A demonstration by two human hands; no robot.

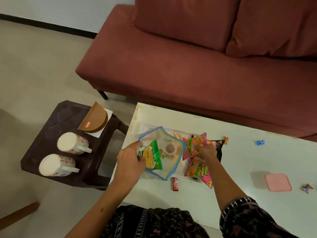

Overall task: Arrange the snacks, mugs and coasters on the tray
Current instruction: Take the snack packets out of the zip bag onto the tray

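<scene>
Meanwhile, a left hand (130,160) grips a clear zip bag (160,152) holding a green snack packet (152,155) as the right hand (205,152) clutches a pink packet (194,146) over the white tray (178,176), snacks apparently mid-sorting, with mugs (72,143) and coasters (95,120) waiting on the side stool (72,110)

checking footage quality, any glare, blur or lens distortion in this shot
Head view: wide-angle bend curves the table edge and sofa; soft glare on the zip bag veils the tray beneath; both hands, left hand and right hand, slightly soft; packet print mostly readable.
</scene>
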